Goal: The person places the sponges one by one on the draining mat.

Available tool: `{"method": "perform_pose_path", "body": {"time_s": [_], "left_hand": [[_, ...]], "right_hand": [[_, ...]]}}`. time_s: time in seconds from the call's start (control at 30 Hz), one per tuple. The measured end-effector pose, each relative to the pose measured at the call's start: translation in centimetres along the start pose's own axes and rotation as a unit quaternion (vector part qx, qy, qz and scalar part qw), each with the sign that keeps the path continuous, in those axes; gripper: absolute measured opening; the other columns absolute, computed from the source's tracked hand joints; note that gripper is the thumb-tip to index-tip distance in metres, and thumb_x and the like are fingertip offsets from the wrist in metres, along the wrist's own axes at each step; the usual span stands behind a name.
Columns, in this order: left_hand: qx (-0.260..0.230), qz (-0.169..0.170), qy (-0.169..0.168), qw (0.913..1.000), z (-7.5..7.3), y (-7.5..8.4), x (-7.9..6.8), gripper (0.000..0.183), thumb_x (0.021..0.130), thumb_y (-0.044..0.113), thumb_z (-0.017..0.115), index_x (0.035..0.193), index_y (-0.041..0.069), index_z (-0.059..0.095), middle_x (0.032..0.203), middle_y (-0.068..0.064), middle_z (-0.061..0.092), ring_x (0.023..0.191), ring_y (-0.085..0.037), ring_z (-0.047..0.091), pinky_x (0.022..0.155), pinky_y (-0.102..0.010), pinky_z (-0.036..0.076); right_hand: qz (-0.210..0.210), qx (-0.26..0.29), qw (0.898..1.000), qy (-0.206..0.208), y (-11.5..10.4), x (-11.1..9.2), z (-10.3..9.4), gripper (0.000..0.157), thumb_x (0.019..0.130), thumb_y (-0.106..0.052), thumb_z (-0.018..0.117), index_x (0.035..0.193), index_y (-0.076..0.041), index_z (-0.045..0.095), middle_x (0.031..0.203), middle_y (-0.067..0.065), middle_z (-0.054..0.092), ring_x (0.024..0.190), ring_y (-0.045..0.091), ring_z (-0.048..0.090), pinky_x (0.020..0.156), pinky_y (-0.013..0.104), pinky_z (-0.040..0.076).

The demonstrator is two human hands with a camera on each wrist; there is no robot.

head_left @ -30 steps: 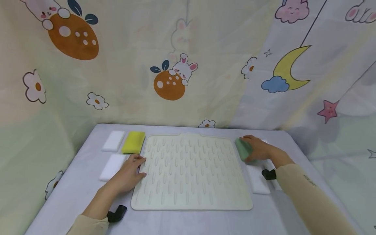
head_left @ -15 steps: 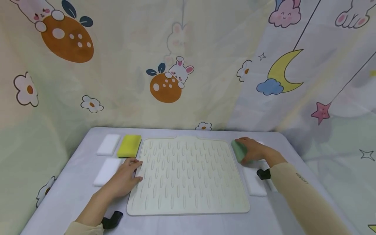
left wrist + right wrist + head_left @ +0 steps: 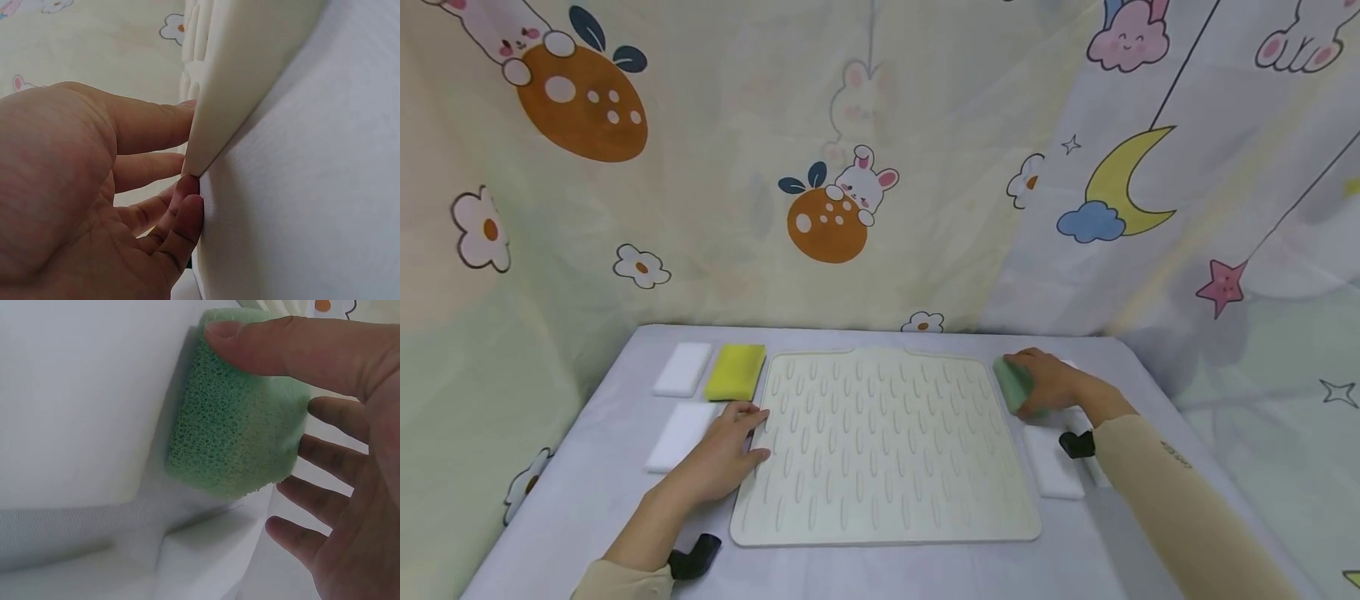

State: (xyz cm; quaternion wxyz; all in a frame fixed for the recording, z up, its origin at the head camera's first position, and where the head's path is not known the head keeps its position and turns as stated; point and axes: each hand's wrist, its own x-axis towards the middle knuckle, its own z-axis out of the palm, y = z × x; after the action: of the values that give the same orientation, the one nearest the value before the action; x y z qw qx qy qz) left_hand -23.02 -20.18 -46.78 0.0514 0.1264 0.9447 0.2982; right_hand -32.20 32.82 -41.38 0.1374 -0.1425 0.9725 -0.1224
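A cream ribbed mat (image 3: 887, 442) lies flat in the middle of the table. At its left edge is my left hand (image 3: 726, 454), thumb and fingertips touching the rim; the left wrist view shows the thumb (image 3: 156, 128) against the mat's upper edge and the other fingers lower along it. Beyond the mat's right edge my right hand (image 3: 1051, 385) holds a green sponge (image 3: 1011, 383). The right wrist view shows that porous sponge (image 3: 231, 431) tilted, with the thumb across its top and fingertips along the far side. Part of the sponge is hidden under the hand in the head view.
Left of the mat are a yellow sponge (image 3: 735, 372), a white block (image 3: 682, 369) and a nearer white block (image 3: 677, 437) partly behind the left hand. To the right, a white block (image 3: 1051, 462) lies below the right hand. A printed curtain (image 3: 715, 208) hangs behind the table.
The head view has shifted slightly, so the table appears a little lower. Both hands keep their places at the mat's edge and on the green sponge.
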Motion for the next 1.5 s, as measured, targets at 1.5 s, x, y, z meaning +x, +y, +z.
{"method": "perform_pose_path", "body": {"time_s": [1.5], "left_hand": [[-0.003,-0.005,-0.007,1.0,0.1,-0.2,0.3,0.065,0.095,0.013,0.073,0.151,-0.005,0.047,0.153,-0.024,0.036,0.131,-0.038,0.051,0.109,-0.059,0.045]], "right_hand": [[-0.042,-0.002,0.999,0.003,-6.5,1.7,-0.3,0.101,0.079,-0.042,0.089,0.161,-0.01,0.038,0.16,0.022,0.034,0.148,0.046,0.031,0.117,0.064,0.035]]}}
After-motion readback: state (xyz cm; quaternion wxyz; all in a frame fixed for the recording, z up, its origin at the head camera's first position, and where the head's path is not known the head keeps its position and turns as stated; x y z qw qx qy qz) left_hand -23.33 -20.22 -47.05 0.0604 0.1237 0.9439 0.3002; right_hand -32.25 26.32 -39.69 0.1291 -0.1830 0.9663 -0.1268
